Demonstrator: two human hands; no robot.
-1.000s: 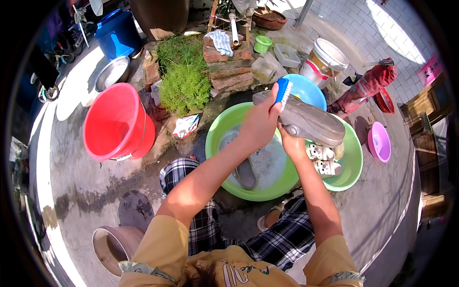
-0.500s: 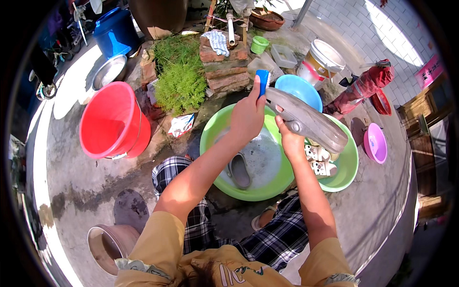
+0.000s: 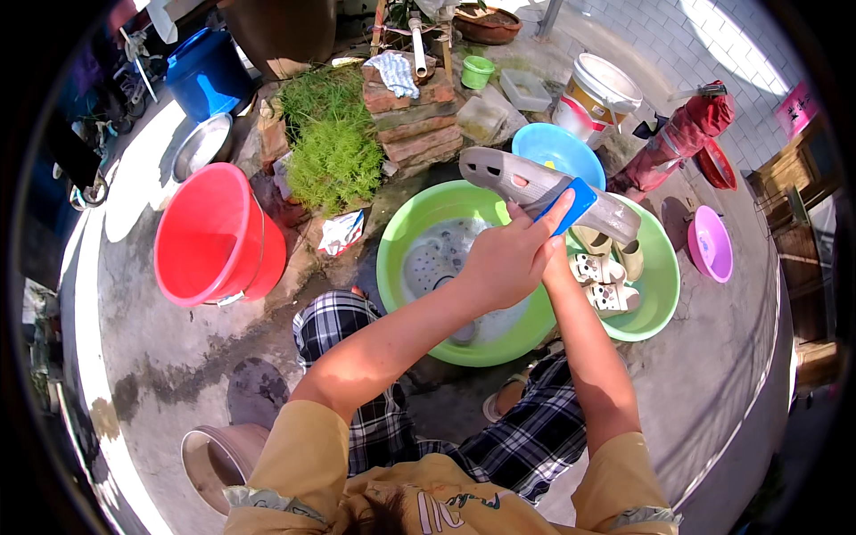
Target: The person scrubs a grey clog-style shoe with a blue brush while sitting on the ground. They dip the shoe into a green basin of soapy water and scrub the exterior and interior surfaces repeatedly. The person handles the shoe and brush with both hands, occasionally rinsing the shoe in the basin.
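Note:
My left hand is closed around a blue scrubbing brush, which lies against the side of a grey clog. Below it, my right hand grips the clog from underneath, its fingers partly hidden by my left hand. The clog is held tilted above a large green basin of sudsy water. Another grey clog lies in the water, mostly covered by my left forearm. Beside it, a second green basin holds cream slippers with animal faces and tan ones.
A red bucket stands at left, a pale bucket at lower left. Beyond the basins are a blue basin, a white paint bucket and stacked bricks. A purple basin sits at right.
My left hand has brought the brush right and down from beyond the clog's toe onto its side. The clog has shifted slightly left and up. My left forearm now covers most of the clog in the water.

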